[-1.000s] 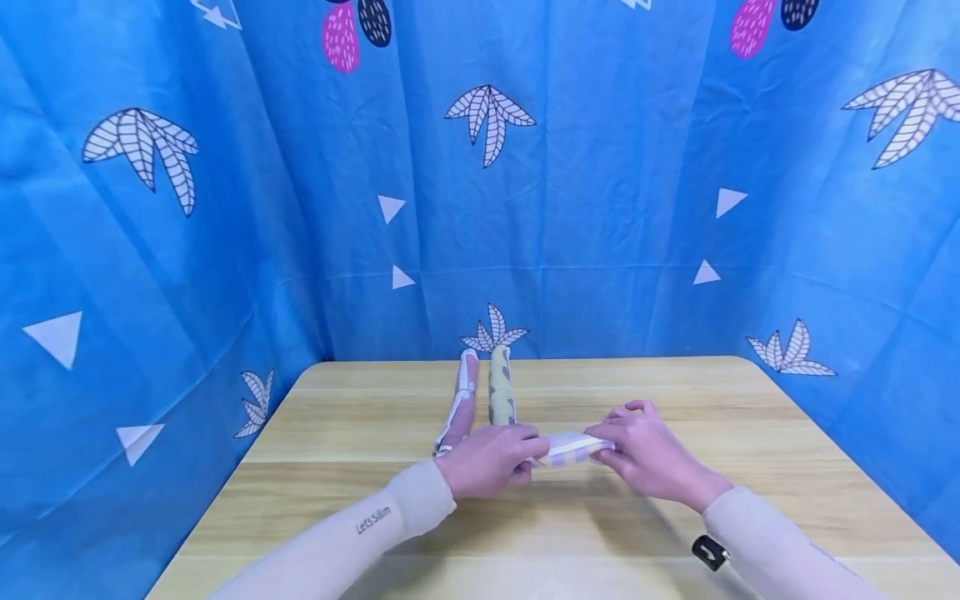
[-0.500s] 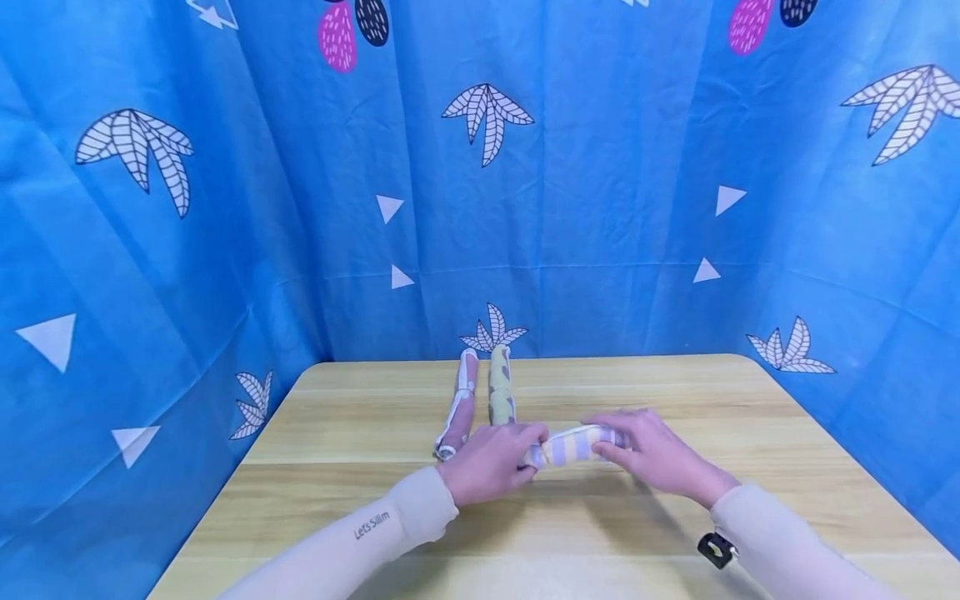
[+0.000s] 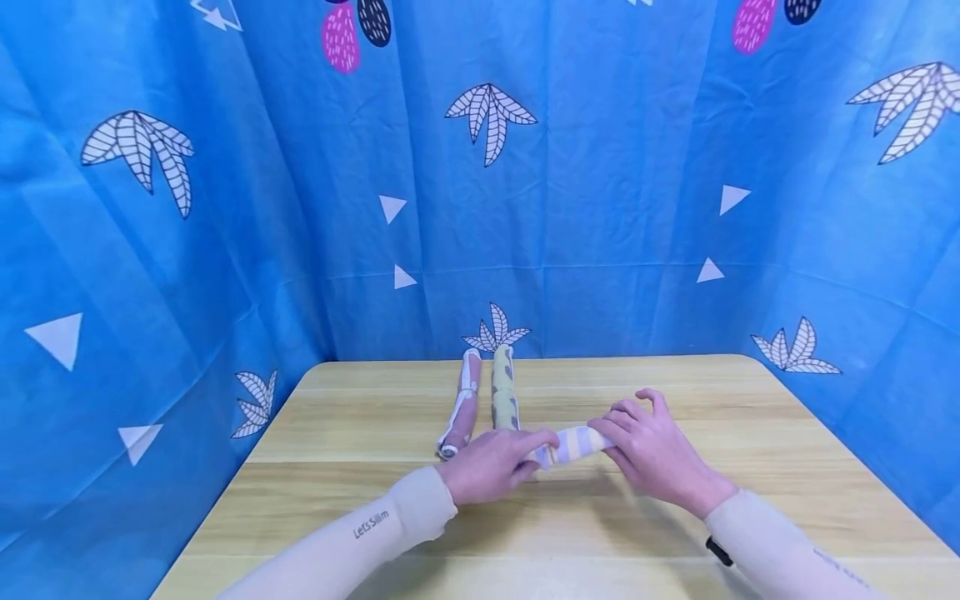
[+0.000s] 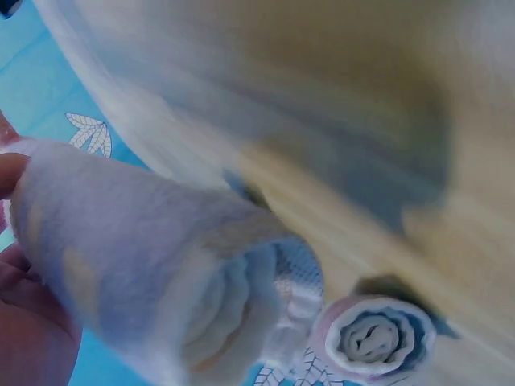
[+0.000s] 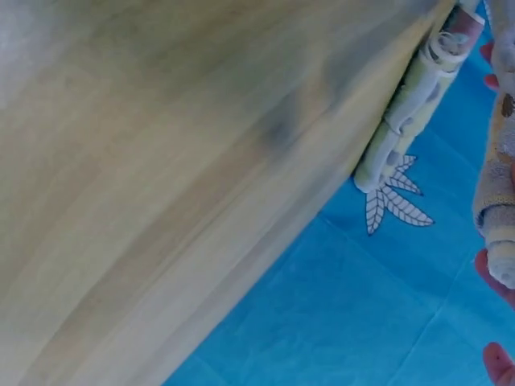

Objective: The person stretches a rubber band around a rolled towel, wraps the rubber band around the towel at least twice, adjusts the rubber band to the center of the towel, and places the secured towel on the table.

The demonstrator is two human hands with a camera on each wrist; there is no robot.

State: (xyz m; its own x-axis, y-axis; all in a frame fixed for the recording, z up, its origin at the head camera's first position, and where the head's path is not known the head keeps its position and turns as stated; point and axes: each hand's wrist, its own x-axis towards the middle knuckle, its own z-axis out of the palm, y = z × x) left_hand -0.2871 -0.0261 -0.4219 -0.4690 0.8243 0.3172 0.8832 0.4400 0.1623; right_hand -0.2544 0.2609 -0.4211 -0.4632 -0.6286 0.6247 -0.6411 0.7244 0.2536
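Note:
A striped lavender-and-cream towel, rolled into a tube [image 3: 573,443], spans the gap between my hands above the table. My left hand [image 3: 487,465] grips its left end with thumb and fingers. At the right end, my right hand [image 3: 654,454] pinches the roll, some fingers raised away from it. In the left wrist view the towel roll [image 4: 137,249] looms large, its spiral end facing the camera. The right wrist view catches it at the right edge [image 5: 499,177]. Just beyond my left hand lie a pink rolled towel [image 3: 462,408] and a yellow-green one [image 3: 504,392], side by side.
The wooden table [image 3: 360,417] has rounded far corners. A blue patterned curtain [image 3: 600,208] hangs behind it and along both sides. A dark band [image 3: 718,551] shows at the right sleeve.
The right hand's fingers spread over the towel roll's right end, then drew back to a pinch with some fingers lifted. The left hand stays at the other end.

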